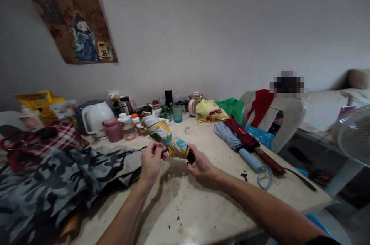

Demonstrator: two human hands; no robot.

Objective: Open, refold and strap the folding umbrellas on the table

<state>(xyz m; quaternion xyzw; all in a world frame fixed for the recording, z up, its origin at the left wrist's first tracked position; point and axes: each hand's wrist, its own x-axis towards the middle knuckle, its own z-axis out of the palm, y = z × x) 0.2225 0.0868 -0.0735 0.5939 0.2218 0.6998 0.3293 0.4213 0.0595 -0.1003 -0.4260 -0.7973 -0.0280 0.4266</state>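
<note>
Above the middle of the table, a small folded umbrella (177, 149) with yellow, white and blue patterned cloth is held between both hands. My right hand (200, 164) is wrapped around its dark handle end at the right. My left hand (152, 161) is closed, thumb and fingers pinched at the umbrella's near left side on what looks like a dark strap or edge of cloth; the fingers partly hide it. The umbrella's far end points away toward the bottles.
Rolled light blue (228, 137) and dark red (243, 133) umbrellas lie at the right. Grey camouflage cloth (101, 175) covers the left side, near a wooden handle (72, 223). Behind stand a kettle (96, 115), bottles and a teal cup (177, 114). A person sits beyond the table.
</note>
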